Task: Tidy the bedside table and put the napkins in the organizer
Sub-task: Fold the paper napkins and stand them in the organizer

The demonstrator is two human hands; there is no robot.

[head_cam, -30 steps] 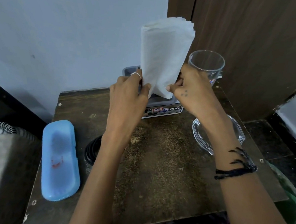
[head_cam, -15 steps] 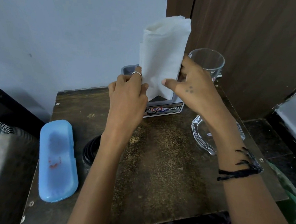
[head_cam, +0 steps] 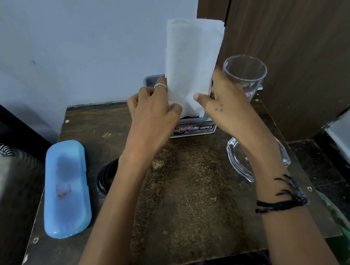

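Note:
A folded stack of white napkins [head_cam: 193,65] stands upright over the grey organizer [head_cam: 193,128] at the back of the dark wooden bedside table [head_cam: 188,206]. My left hand [head_cam: 152,113] pinches the stack's lower left edge. My right hand [head_cam: 225,105] holds its lower right side, thumb across the front. The napkins' bottom corner sits just at the organizer's opening; the organizer is mostly hidden behind both hands.
A clear drinking glass [head_cam: 245,75] stands right behind my right hand. A glass ashtray [head_cam: 240,162] lies under my right forearm. A blue plastic case [head_cam: 65,189] lies at the left, black bangles [head_cam: 105,178] beside it. Wooden panel at the right, wall behind.
The napkin stack has been squared up and lowered slightly toward the organizer. My right hand has regripped its right side.

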